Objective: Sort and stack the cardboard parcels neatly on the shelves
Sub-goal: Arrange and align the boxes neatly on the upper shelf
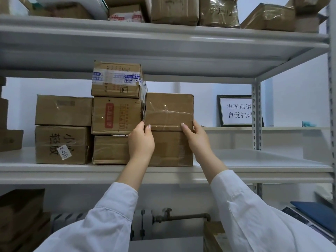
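Plain taped parcel (pixel 169 110) sits on top of a wider box (pixel 141 150) on the middle shelf (pixel 254 170), its left side tight against the red-label box (pixel 116 115). Left hand (pixel 141 140) grips its lower left corner, right hand (pixel 196 137) its lower right; thumbs on the front face, both closed on it, prob. to square it flush w/ the box below. Blue-tape box (pixel 116 79) tops the neighbouring column, nearly at the shelf above, so this lower spot fits. Two more boxes (pixel 63 128) stacked left. Shelf bare to the right, near a framed sign (pixel 236 110): room for more.
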A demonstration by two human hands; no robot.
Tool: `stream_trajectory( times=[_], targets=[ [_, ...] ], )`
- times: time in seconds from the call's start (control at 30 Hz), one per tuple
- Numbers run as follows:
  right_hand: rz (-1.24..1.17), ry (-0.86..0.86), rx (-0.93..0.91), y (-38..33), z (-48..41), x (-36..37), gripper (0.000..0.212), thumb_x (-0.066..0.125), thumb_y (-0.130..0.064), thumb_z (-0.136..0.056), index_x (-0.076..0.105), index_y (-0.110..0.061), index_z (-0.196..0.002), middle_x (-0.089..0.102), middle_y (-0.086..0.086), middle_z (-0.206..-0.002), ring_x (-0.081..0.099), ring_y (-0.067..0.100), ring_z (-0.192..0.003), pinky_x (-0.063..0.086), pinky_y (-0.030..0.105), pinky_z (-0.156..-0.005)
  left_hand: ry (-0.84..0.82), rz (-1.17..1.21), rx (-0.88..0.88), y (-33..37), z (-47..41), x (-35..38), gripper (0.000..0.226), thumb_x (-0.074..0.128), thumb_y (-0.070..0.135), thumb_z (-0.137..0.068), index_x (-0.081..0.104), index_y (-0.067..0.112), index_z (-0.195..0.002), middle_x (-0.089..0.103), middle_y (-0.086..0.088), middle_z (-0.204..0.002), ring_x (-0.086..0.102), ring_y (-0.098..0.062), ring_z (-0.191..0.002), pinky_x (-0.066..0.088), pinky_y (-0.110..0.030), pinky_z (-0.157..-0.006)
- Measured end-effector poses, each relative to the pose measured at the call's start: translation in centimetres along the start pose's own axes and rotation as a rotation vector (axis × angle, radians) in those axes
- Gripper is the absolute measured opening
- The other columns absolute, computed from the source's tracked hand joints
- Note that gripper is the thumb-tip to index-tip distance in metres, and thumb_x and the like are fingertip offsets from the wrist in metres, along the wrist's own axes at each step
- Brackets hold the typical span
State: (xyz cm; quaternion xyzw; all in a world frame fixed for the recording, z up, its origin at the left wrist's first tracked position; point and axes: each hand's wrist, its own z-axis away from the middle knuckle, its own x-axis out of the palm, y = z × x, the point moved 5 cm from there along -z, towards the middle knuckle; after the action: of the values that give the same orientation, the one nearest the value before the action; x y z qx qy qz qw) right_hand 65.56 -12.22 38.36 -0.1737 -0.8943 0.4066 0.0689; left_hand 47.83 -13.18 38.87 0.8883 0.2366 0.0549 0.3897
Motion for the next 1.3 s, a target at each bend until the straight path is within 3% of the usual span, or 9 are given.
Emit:
stream_trajectory(
  times=[0.17, 0.47, 0.53, 0.63, 0.7, 0.93, 1.07, 1.2, 1.3],
  targets=[
    [-0.075, 0.042, 0.081, 0.8, 1.1, -0.5, 0.064, 0.055, -0.040, -0.092, 0.029, -0.021, -0.148, 0.043, -0.001, -0.143, 0.038, 0.018, -0.136, 0.033, 0.035, -0.112, 0.131, 0.068, 0.055, 0.2, 1.3, -0.4, 0.042, 0.048, 0.022, -0.096, 0.043, 0.013, -0.136, 0.052, -0.003, -0.133, 0.045, -0.022, -0.124, 0.037, -0.033, -0.102],
    [0.039, 0.249, -0.006, 1.2, 5.0, -3.8, 0.021, 0.056, -0.023, -0.093, 0.058, -0.014, -0.112, 0.059, 0.003, -0.115, 0.054, 0.014, -0.107, 0.044, 0.030, -0.096, 0.345, 0.171, 0.228, 0.6, 5.0, 0.9, 0.032, 0.054, 0.018, -0.082, 0.056, 0.011, -0.113, 0.057, -0.004, -0.113, 0.048, -0.024, -0.107, 0.033, -0.030, -0.091],
    [0.027, 0.235, -0.019, 1.3, 6.0, -4.7, 0.005, 0.055, -0.020, -0.093, 0.060, -0.017, -0.096, 0.062, -0.003, -0.094, 0.056, 0.012, -0.091, 0.046, 0.024, -0.082, 0.276, 0.333, 0.271, 0.7, 6.3, 1.5, 0.022, 0.051, 0.016, -0.082, 0.057, 0.013, -0.103, 0.058, 0.004, -0.097, 0.051, -0.015, -0.093, 0.042, -0.030, -0.085],
    [-0.004, 0.121, 0.029, 1.7, 7.5, -5.5, 0.016, 0.053, -0.015, -0.094, 0.060, -0.017, -0.080, 0.061, 0.000, -0.076, 0.056, 0.009, -0.066, 0.041, 0.012, -0.056, 0.031, 0.571, 0.273, 1.1, 8.6, 3.4, 0.010, 0.048, 0.013, -0.084, 0.056, 0.019, -0.085, 0.057, 0.008, -0.074, 0.054, -0.005, -0.068, 0.047, -0.021, -0.065],
    [0.032, -0.025, 0.098, 2.4, 8.3, -5.6, 0.021, 0.052, -0.015, -0.094, 0.061, -0.017, -0.076, 0.061, 0.002, -0.071, 0.055, 0.010, -0.059, 0.040, 0.017, -0.053, -0.149, 0.638, 0.261, 1.1, 10.3, 5.1, 0.014, 0.049, 0.007, -0.086, 0.057, 0.017, -0.081, 0.057, 0.001, -0.066, 0.054, -0.004, -0.059, 0.045, -0.016, -0.056],
    [0.269, -0.356, 0.339, 8.9, 10.0, -9.3, 0.021, 0.048, -0.022, -0.096, 0.063, -0.026, -0.081, 0.064, -0.004, -0.075, 0.059, 0.012, -0.070, 0.043, 0.026, -0.069, -0.439, 0.713, 0.076, -2.0, 15.4, 12.7, 0.016, 0.050, 0.013, -0.079, 0.059, 0.010, -0.066, 0.057, 0.006, -0.047, 0.049, -0.002, -0.045, 0.037, -0.011, -0.045],
    [0.287, -0.352, 0.465, 13.5, 10.6, -11.9, 0.017, 0.052, -0.028, -0.095, 0.064, -0.024, -0.084, 0.066, -0.005, -0.082, 0.058, 0.010, -0.074, 0.043, 0.026, -0.070, -0.392, 0.652, -0.061, -4.3, 17.5, 15.8, 0.022, 0.051, 0.005, -0.083, 0.059, 0.010, -0.063, 0.056, 0.007, -0.045, 0.048, -0.001, -0.044, 0.037, -0.011, -0.044],
    [0.295, -0.252, 0.608, 17.9, 11.2, -13.7, 0.024, 0.054, -0.025, -0.095, 0.061, -0.010, -0.112, 0.061, 0.002, -0.088, 0.053, 0.006, -0.069, 0.041, 0.010, -0.051, -0.290, 0.560, -0.313, -7.5, 18.9, 19.1, 0.032, 0.050, 0.003, -0.088, 0.058, 0.015, -0.061, 0.055, 0.006, -0.046, 0.046, -0.003, -0.039, 0.035, -0.013, -0.042],
    [0.338, -0.233, 0.688, 21.2, 11.8, -14.4, 0.035, 0.056, -0.026, -0.093, 0.058, -0.005, -0.122, 0.063, 0.008, -0.105, 0.055, 0.012, -0.078, 0.043, 0.019, -0.061, -0.258, 0.521, -0.487, -9.4, 20.4, 21.4, 0.030, 0.049, 0.005, -0.089, 0.056, 0.015, -0.062, 0.054, 0.001, -0.051, 0.045, -0.003, -0.039, 0.034, -0.013, -0.040]
  ],
)
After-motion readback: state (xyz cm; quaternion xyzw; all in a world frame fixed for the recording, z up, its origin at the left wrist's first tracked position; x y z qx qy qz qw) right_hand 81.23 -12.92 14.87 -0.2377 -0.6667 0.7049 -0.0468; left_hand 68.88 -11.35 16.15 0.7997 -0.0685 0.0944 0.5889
